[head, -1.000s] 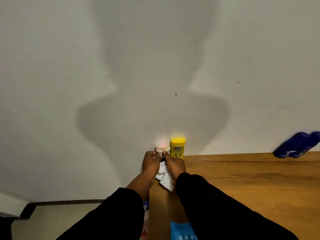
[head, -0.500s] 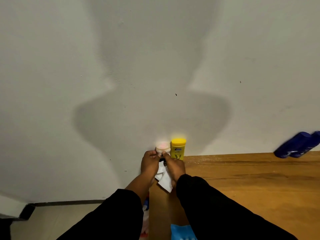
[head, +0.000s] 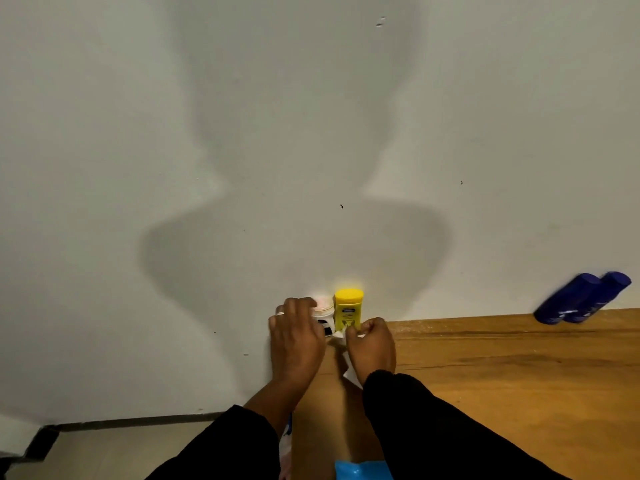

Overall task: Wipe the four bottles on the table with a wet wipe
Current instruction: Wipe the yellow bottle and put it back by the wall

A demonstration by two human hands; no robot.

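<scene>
A small white bottle point(head: 325, 315) with a pale pink cap stands at the table's far left corner against the wall. My left hand point(head: 296, 336) wraps its left side and cap. Right beside it stands a yellow bottle point(head: 348, 309). My right hand point(head: 371, 346) is closed on a white wet wipe point(head: 350, 373), which hangs below the fist in front of the two bottles. Two dark blue bottles point(head: 581, 298) stand side by side at the far right, against the wall.
The wooden table point(head: 502, 368) stretches to the right along the white wall point(head: 311, 133). A blue packet point(head: 362, 471) lies at the near edge between my sleeves. The floor drops away left of the table.
Both hands were together on the white bottle with the wipe. Now the right hand has pulled back to the right with the wipe, and the left hand has reached over the bottle's cap.
</scene>
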